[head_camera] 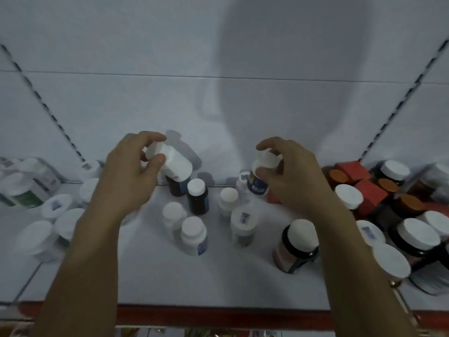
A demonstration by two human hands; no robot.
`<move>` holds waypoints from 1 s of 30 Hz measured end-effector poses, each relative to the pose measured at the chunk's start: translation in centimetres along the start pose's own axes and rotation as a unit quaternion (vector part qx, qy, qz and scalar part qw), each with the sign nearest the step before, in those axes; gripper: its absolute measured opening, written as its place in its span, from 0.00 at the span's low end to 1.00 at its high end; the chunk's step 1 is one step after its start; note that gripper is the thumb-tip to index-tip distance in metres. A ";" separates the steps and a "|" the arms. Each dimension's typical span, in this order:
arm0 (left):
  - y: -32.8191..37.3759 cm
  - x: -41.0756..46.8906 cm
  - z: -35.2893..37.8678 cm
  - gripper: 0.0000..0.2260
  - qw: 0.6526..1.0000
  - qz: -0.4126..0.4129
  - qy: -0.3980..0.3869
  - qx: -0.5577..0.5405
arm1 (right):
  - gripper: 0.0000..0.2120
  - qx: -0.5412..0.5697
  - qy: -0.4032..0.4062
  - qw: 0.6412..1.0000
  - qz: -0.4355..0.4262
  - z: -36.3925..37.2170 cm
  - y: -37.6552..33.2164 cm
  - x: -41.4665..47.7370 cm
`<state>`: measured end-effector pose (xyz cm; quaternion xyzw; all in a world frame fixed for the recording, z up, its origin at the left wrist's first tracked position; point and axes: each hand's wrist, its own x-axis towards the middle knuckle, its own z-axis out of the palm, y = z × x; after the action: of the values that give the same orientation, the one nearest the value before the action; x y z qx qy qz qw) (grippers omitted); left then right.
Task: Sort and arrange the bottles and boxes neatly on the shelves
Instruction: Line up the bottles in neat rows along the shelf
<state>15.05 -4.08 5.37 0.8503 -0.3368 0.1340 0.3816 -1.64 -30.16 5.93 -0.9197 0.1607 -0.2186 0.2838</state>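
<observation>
My left hand (128,173) grips a plain white bottle (173,161) by its cap end, tilted and lifted above the white shelf (150,271). My right hand (289,176) pinches the white cap of a blue-labelled bottle (258,183), held just above the shelf near the back. Between my hands stand a dark brown bottle with a white cap (197,197) and several small white bottles (193,235). Another dark bottle (176,187) stands partly hidden under the lifted white one.
White-capped bottles (52,207) crowd the shelf's left side. On the right stand red boxes (369,193), amber jars with orange lids (410,203) and large dark jars with white lids (418,235). A dark-rimmed jar (297,244) stands by my right forearm. A red strip (218,314) edges the shelf front.
</observation>
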 end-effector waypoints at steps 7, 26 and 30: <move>-7.5 -4.4 -9.7 0.13 0.987 -0.103 0.110 0.054 | 0.19 0.077 -0.011 0.992 -0.095 6.7 -8.5 3.1; -27.6 -8.3 -21.8 0.13 0.992 -0.110 -0.004 0.063 | 0.17 -0.161 -0.203 0.948 -0.184 32.7 -31.3 12.3; -29.2 -6.6 -20.9 0.13 0.994 -0.047 -0.089 0.036 | 0.14 -0.212 -0.197 0.945 -0.150 36.0 -31.6 12.2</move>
<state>30.49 28.50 -0.08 0.8870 -0.3238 0.0514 0.3252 31.96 5.87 1.69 -0.9968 0.0048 -0.0340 0.0721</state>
